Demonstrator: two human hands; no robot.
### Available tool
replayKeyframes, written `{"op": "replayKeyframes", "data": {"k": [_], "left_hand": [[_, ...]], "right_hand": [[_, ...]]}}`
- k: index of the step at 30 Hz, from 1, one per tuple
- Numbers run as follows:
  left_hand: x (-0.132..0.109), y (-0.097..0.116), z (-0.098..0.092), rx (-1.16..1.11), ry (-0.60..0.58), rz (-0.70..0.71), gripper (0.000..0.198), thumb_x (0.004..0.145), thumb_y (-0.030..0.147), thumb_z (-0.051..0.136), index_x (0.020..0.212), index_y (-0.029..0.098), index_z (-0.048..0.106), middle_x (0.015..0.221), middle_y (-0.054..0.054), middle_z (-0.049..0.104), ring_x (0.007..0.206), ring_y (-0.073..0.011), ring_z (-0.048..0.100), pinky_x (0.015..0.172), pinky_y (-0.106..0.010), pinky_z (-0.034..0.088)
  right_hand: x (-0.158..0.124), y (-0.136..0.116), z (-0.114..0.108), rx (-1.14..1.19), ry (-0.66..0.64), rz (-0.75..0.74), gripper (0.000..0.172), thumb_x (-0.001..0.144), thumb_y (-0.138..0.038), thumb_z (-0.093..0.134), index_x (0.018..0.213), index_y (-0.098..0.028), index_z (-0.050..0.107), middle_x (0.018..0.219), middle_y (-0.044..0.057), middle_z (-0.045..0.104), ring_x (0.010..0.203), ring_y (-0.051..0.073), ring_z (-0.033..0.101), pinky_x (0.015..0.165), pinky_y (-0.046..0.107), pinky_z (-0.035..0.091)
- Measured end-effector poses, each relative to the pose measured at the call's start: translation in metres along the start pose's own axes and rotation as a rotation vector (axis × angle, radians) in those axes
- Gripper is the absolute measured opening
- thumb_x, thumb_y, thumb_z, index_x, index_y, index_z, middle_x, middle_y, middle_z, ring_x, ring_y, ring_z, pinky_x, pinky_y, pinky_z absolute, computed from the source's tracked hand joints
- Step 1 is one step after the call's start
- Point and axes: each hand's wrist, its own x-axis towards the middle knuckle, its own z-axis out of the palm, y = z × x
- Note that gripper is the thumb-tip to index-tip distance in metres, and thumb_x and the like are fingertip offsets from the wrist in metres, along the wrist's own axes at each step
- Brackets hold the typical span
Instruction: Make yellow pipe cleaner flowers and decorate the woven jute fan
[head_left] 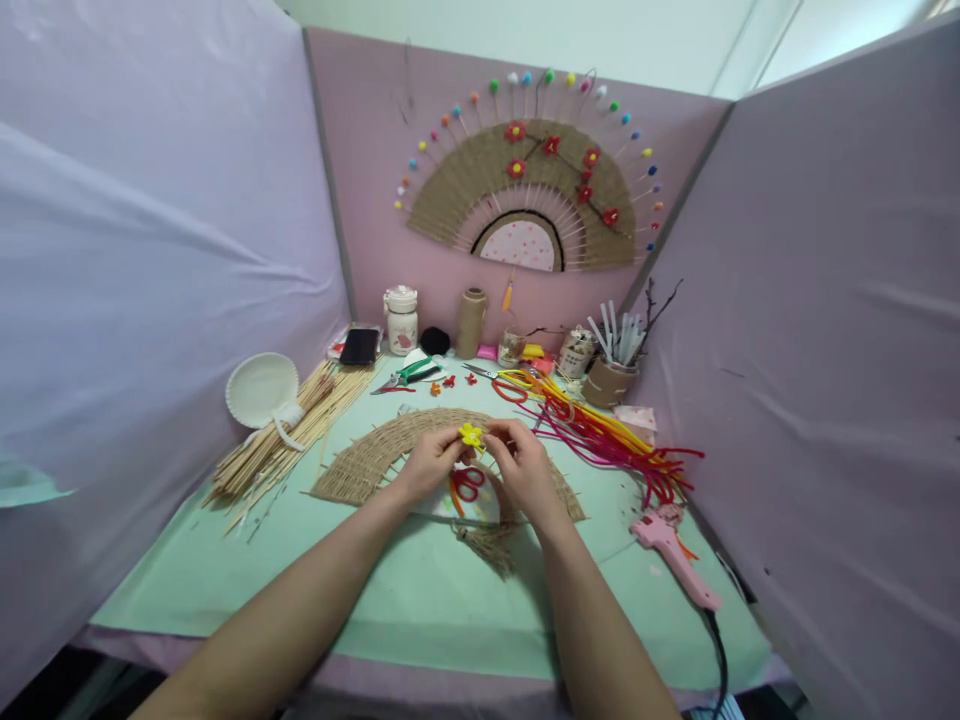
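A small yellow flower (471, 435) is held up between both hands over the table. My left hand (433, 462) pinches its left side, and my right hand (519, 462) has its fingertips closed at the flower's right edge. Under the hands lies a woven twine fan (352, 472) with thin sticks showing through its open band. Red flower-shaped loops (469, 484) and an orange strip (455, 498) rest on the fan's pale centre. A twine tassel (487, 552) hangs off its lower edge, and my wrists cover part of the fan.
A pink glue gun (679, 565) with a black cord lies at right. Red and yellow stems (600, 435) spread behind it, near orange-handled scissors (510, 390). Green pliers (417, 372) lie at the back. Left are bundled sticks (285, 440) and a white dish (262, 390). A finished fan (465, 180) hangs behind.
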Motion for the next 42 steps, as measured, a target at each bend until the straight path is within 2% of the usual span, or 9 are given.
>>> {"op": "replayKeyframes", "data": {"k": [5, 8, 12, 21, 34, 37, 39, 42], "left_hand": [[-0.002, 0.007, 0.0, 0.104, 0.051, 0.108, 0.025, 0.084, 0.03, 0.047, 0.073, 0.015, 0.065, 0.066, -0.002, 0.061, 0.063, -0.013, 0.054, 0.061, -0.022, 0.041], [-0.003, 0.01, -0.001, 0.178, 0.101, 0.178, 0.024, 0.083, 0.026, 0.048, 0.067, 0.016, 0.062, 0.064, -0.001, 0.057, 0.062, -0.0127, 0.05, 0.06, -0.023, 0.038], [-0.004, 0.011, 0.0, 0.19, 0.09, 0.252, 0.023, 0.082, 0.021, 0.047, 0.064, 0.016, 0.059, 0.063, 0.0, 0.053, 0.062, -0.0125, 0.047, 0.06, -0.023, 0.036], [-0.007, 0.009, 0.007, 0.143, 0.119, 0.263, 0.023, 0.083, 0.02, 0.046, 0.061, 0.016, 0.054, 0.062, 0.001, 0.048, 0.063, -0.0119, 0.046, 0.061, -0.024, 0.036], [-0.007, -0.004, 0.007, 0.281, 0.072, 0.405, 0.022, 0.086, 0.02, 0.047, 0.069, 0.016, 0.06, 0.066, -0.001, 0.053, 0.067, -0.0128, 0.05, 0.063, -0.025, 0.039], [-0.006, -0.004, 0.007, 0.292, 0.112, 0.396, 0.021, 0.086, 0.018, 0.048, 0.069, 0.016, 0.06, 0.066, -0.001, 0.053, 0.065, -0.0125, 0.05, 0.062, -0.025, 0.039], [-0.005, -0.003, 0.006, 0.301, 0.152, 0.401, 0.02, 0.085, 0.017, 0.049, 0.069, 0.015, 0.06, 0.067, -0.002, 0.055, 0.067, -0.0129, 0.051, 0.063, -0.026, 0.04], [-0.005, -0.003, 0.003, 0.33, 0.206, 0.438, 0.019, 0.085, 0.018, 0.05, 0.071, 0.016, 0.062, 0.069, -0.002, 0.057, 0.07, -0.0133, 0.053, 0.066, -0.026, 0.041]], "right_hand": [[-0.002, -0.006, 0.0, -0.051, 0.054, -0.246, 0.01, 0.083, -0.025, 0.058, 0.092, -0.022, 0.061, 0.092, 0.005, 0.06, 0.092, 0.019, 0.055, 0.082, 0.035, 0.045], [-0.004, -0.004, 0.004, -0.089, 0.068, -0.313, 0.011, 0.083, -0.022, 0.058, 0.093, -0.023, 0.062, 0.093, 0.006, 0.06, 0.092, 0.019, 0.054, 0.083, 0.036, 0.045], [-0.004, 0.0, 0.008, -0.119, 0.103, -0.331, 0.009, 0.084, -0.02, 0.057, 0.089, -0.024, 0.063, 0.09, 0.005, 0.061, 0.089, 0.018, 0.055, 0.08, 0.036, 0.045], [-0.004, 0.004, 0.007, -0.136, 0.126, -0.399, 0.01, 0.082, -0.018, 0.059, 0.087, -0.024, 0.065, 0.085, 0.004, 0.063, 0.084, 0.018, 0.056, 0.075, 0.035, 0.046], [-0.001, 0.002, 0.005, -0.079, 0.01, -0.351, 0.009, 0.084, -0.014, 0.055, 0.08, -0.019, 0.061, 0.08, 0.004, 0.059, 0.08, 0.017, 0.054, 0.072, 0.031, 0.045], [0.0, 0.004, 0.004, -0.036, 0.028, -0.341, 0.007, 0.083, -0.016, 0.057, 0.08, -0.019, 0.062, 0.079, 0.003, 0.059, 0.079, 0.016, 0.055, 0.071, 0.03, 0.046], [0.0, 0.004, 0.004, -0.018, 0.029, -0.319, 0.006, 0.083, -0.019, 0.058, 0.087, -0.02, 0.063, 0.085, 0.004, 0.059, 0.079, 0.015, 0.055, 0.071, 0.03, 0.046], [-0.002, 0.004, 0.006, -0.023, 0.06, -0.306, 0.017, 0.08, -0.023, 0.063, 0.097, -0.021, 0.062, 0.094, 0.005, 0.057, 0.081, 0.015, 0.055, 0.073, 0.03, 0.047]]}}
